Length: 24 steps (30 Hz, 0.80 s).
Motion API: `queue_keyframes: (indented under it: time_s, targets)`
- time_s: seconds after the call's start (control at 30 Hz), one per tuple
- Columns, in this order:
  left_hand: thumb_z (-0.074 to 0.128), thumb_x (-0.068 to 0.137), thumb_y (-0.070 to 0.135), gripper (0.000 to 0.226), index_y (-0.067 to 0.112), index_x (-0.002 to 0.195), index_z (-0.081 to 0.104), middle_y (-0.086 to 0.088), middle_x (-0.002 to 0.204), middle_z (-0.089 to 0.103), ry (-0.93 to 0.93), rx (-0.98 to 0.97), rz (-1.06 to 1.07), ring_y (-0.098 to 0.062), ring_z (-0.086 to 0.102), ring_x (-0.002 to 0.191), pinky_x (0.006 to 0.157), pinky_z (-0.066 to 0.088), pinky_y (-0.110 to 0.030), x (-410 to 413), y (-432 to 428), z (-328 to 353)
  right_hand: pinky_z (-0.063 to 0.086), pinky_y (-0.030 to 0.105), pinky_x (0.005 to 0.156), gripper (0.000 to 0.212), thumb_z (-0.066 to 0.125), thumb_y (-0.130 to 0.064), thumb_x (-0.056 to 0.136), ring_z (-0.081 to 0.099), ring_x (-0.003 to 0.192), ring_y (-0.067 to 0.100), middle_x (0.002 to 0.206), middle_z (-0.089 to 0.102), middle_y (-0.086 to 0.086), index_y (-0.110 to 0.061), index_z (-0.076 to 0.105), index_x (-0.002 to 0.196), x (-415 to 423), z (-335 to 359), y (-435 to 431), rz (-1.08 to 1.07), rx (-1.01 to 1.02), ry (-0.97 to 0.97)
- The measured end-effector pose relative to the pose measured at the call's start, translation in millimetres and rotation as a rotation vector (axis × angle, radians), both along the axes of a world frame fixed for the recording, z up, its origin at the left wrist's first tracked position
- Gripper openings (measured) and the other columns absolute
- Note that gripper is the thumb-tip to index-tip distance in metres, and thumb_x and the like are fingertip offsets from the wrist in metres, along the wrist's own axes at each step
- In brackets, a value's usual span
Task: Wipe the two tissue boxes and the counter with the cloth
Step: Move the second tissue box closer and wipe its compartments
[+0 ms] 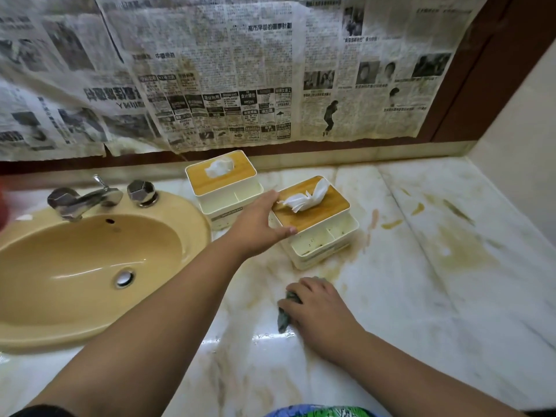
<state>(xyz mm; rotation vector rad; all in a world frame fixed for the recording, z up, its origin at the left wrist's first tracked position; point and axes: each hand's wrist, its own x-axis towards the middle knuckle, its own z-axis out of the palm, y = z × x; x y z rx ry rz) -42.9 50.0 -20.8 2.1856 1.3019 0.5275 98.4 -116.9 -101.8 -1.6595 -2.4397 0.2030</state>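
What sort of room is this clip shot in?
Most likely a bathroom or washroom: a yellow basin with chrome taps is set into a stained marble counter, with newspaper covering the wall behind.

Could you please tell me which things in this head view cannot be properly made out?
All in the head view:
- The cloth: mostly hidden under the right hand, so its size and shape are unclear.
- The near tissue box: its left side is covered by the left hand gripping it.
- The far tissue box: its front label is too small to read.
- A red shape at the left edge: cut off and blurred.
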Motion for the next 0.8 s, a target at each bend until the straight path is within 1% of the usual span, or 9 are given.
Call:
queue_keyframes:
  time_s: [0.1, 0.2, 0.27, 0.33, 0.4, 0.5, 0.6, 0.73, 0.8]
  targets:
    - [0.079, 0.078, 0.051, 0.079, 0.019, 0.142, 0.046, 0.003, 0.142, 0.049, -0.007, 0.034, 0.003, -0.016, 0.047, 0.128, 0.104, 0.037, -0.028, -5, 4, -6, 0.047, 0.036, 0.080, 0.023, 0.074, -0.035, 0.072, 0.059, 0.092, 0.019, 0.094, 0.061, -0.014, -0.042, 0.068, 0.093, -1, -2, 0, -0.055, 0.038, 0.029]
    - [0.074, 0.079, 0.058, 0.078, 0.019, 0.141, 0.046, 0.002, 0.139, 0.048, 0.002, 0.091, -0.005, -0.017, 0.046, 0.126, 0.101, 0.036, -0.027, -5, 8, -10, 0.046, 0.034, 0.073, 0.021, 0.062, -0.037, 0.082, 0.058, 0.089, 0.021, 0.093, 0.061, -0.013, -0.040, 0.068, 0.102, -1, 4, 2, -0.185, 0.039, 0.130]
    - [0.069, 0.080, 0.065, 0.080, 0.022, 0.143, 0.045, 0.001, 0.136, 0.048, 0.039, 0.149, -0.003, -0.021, 0.044, 0.127, 0.105, 0.039, -0.035, -1, 13, -10, 0.047, 0.034, 0.078, 0.027, 0.053, -0.038, 0.090, 0.054, 0.091, 0.022, 0.095, 0.060, -0.009, -0.037, 0.069, 0.111, 3, 14, 5, -0.303, 0.019, 0.277]
    - [0.063, 0.080, 0.070, 0.080, 0.024, 0.144, 0.044, -0.001, 0.133, 0.049, 0.060, 0.203, 0.002, -0.024, 0.043, 0.126, 0.106, 0.039, -0.041, 6, 19, -10, 0.044, 0.031, 0.083, 0.026, 0.056, -0.034, 0.094, 0.050, 0.095, 0.019, 0.096, 0.058, -0.007, -0.034, 0.070, 0.116, 8, 27, 10, -0.419, -0.019, 0.413]
    - [0.059, 0.081, 0.071, 0.080, 0.025, 0.144, 0.043, -0.001, 0.134, 0.048, 0.059, 0.230, -0.018, -0.025, 0.043, 0.127, 0.106, 0.039, -0.045, 18, 24, -6, 0.045, 0.031, 0.085, 0.023, 0.060, -0.032, 0.094, 0.052, 0.099, 0.017, 0.100, 0.061, -0.005, -0.032, 0.071, 0.114, 16, 40, 18, -0.531, 0.026, 0.489]
    - [0.059, 0.082, 0.070, 0.075, 0.026, 0.141, 0.046, 0.001, 0.132, 0.050, 0.042, 0.248, -0.090, -0.024, 0.045, 0.126, 0.103, 0.041, -0.046, 39, 32, 3, 0.047, 0.033, 0.078, 0.019, 0.055, -0.033, 0.095, 0.057, 0.093, 0.020, 0.098, 0.063, 0.000, -0.026, 0.070, 0.104, 26, 60, 32, -0.683, 0.114, 0.552]
    - [0.062, 0.082, 0.067, 0.067, 0.025, 0.134, 0.053, 0.004, 0.121, 0.055, 0.035, 0.226, -0.163, -0.021, 0.050, 0.117, 0.096, 0.045, -0.042, 56, 41, 9, 0.045, 0.032, 0.074, 0.014, 0.056, -0.028, 0.096, 0.057, 0.087, 0.021, 0.094, 0.058, 0.004, -0.022, 0.068, 0.100, 34, 77, 47, -0.779, 0.149, 0.580]
    - [0.064, 0.083, 0.060, 0.051, 0.022, 0.118, 0.060, 0.007, 0.100, 0.057, -0.003, 0.199, -0.225, -0.017, 0.056, 0.095, 0.079, 0.047, -0.034, 68, 55, 11, 0.044, 0.026, 0.080, 0.018, 0.059, -0.027, 0.094, 0.058, 0.092, 0.016, 0.110, 0.049, 0.000, -0.022, 0.071, 0.106, 39, 88, 68, -0.835, 0.138, 0.574]
    - [0.064, 0.087, 0.051, 0.038, 0.021, 0.110, 0.064, 0.006, 0.094, 0.062, -0.022, 0.198, -0.230, -0.017, 0.059, 0.088, 0.075, 0.048, -0.033, 70, 61, 9, 0.044, 0.027, 0.080, 0.019, 0.062, -0.024, 0.091, 0.058, 0.095, 0.016, 0.113, 0.051, -0.001, -0.020, 0.068, 0.109, 39, 91, 77, -0.857, 0.155, 0.545]
